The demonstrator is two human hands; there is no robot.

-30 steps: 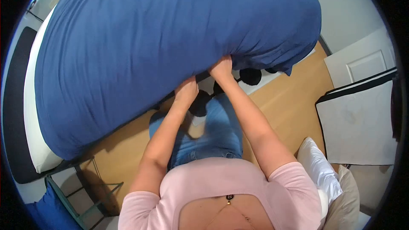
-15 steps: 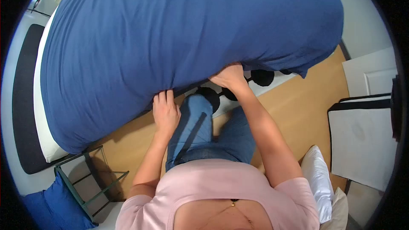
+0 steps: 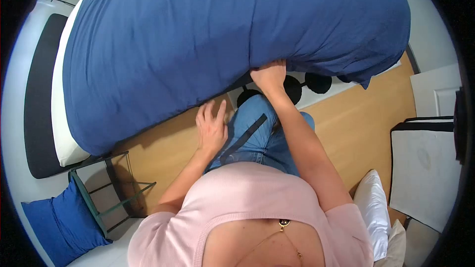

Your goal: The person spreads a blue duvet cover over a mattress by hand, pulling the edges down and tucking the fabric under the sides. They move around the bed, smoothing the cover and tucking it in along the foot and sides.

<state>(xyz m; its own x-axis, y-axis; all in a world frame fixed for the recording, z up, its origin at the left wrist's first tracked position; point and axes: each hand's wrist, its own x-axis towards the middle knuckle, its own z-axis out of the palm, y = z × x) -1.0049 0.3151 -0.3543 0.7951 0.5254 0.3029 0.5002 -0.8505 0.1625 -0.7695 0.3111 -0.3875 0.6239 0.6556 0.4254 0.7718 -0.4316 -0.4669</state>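
A blue fitted sheet [image 3: 222,34] covers the mattress in front of me, creased in lines above its near edge. My right hand [image 3: 269,76] is closed at that lower edge, its fingertips hidden under the fabric, and a crease runs upward from it. Just below the edge, to the left, my left hand [image 3: 213,127] is open with fingers apart and nothing in it. Under the sheet's edge shows a white rug [image 3: 307,100] with black round spots.
A dark headboard [image 3: 42,104] and a white pillow-like edge [image 3: 62,128] lie at left. Near them stand a green-framed stool [image 3: 94,202] and a blue cushion [image 3: 64,222]. At right are a white storage box [image 3: 420,168] and white pillows [image 3: 371,217] on the wooden floor [image 3: 356,128].
My left hand has come away from the sheet's edge and its fingers have spread. My right hand remains at the edge. The view has shifted slightly.
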